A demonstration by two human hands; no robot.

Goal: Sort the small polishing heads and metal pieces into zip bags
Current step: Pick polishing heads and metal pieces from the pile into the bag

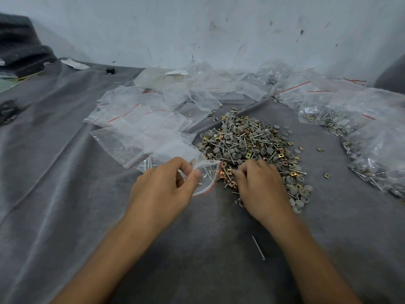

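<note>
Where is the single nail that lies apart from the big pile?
In the head view, the single nail lies on the grey cloth between the left forearm and right forearm, nearer the right, below the right hand and the pile.

both bare forearms reach in from the bottom edge, drawing closer together toward the hands. the left hand (166, 187) is turned palm-inward, thumb and curled fingers (194, 173) pinching the open rim of a zip bag (208, 172). the right hand (260, 189) sits palm down just beside it, knuckles up, fingers curled downward; their tips are hidden, so whether they hold anything cannot be told.
</note>
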